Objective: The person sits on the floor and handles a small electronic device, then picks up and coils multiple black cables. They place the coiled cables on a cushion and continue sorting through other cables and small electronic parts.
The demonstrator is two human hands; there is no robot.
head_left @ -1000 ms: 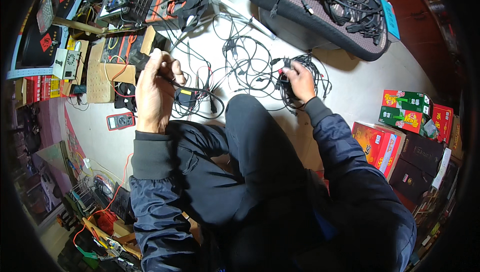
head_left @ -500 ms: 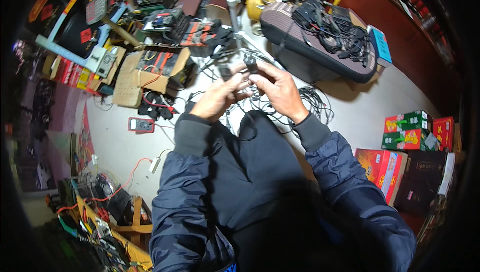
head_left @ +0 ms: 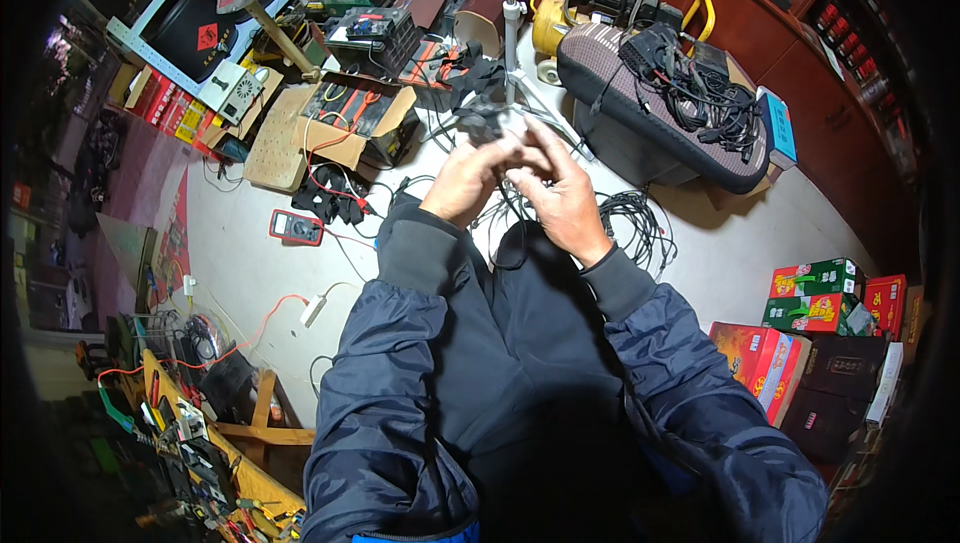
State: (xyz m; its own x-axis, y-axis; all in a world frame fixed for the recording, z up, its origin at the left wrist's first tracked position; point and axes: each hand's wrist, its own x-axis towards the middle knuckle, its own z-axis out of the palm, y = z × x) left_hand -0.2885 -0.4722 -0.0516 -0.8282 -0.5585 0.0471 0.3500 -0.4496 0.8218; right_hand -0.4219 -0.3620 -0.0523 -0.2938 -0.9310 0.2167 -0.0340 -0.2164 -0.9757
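Both hands meet over my knees. My left hand (head_left: 468, 183) has its fingers curled around a small black electrical part (head_left: 484, 121), which is smeared by motion. My right hand (head_left: 562, 199) presses its fingertips against the left fingers at the same piece, and a black cable (head_left: 511, 205) hangs beneath them. The fingers hide most of what lies between them. On the floor behind the hands lies a tangle of black cables (head_left: 640, 226).
A red multimeter (head_left: 297, 227) lies on the floor at left, near an open cardboard box (head_left: 341, 148). Black adapters and cables (head_left: 690, 83) are heaped on a cushioned seat (head_left: 640, 108). A metal stand (head_left: 511, 33) rises ahead. Red cartons (head_left: 745, 353) stand at right.
My hands have come closer together, and the black plug that stood up from my right fingers is now a blur by the left fingertips. The view has shifted slightly.
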